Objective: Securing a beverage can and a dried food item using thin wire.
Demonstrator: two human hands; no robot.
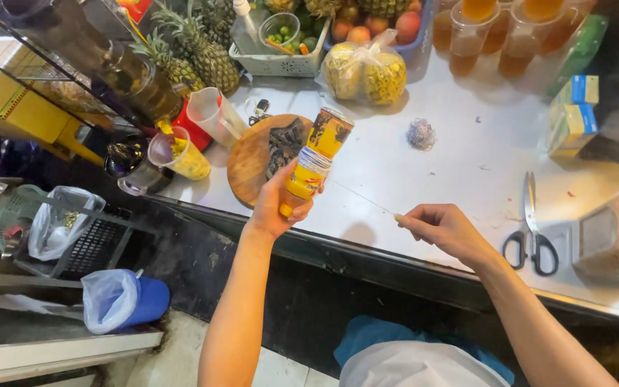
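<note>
Now, can [316,158] within left fingers [281,188] (tilted)

Bright light from above falls on the white counter [431,165], which glares pale and washes out near the middle. Short soft shadows sit under the can [317,161] and the scissors [531,229]. Below the counter edge it turns dim (nearly black). Wide-lens bending curves the edges; the corners are soft.
</note>
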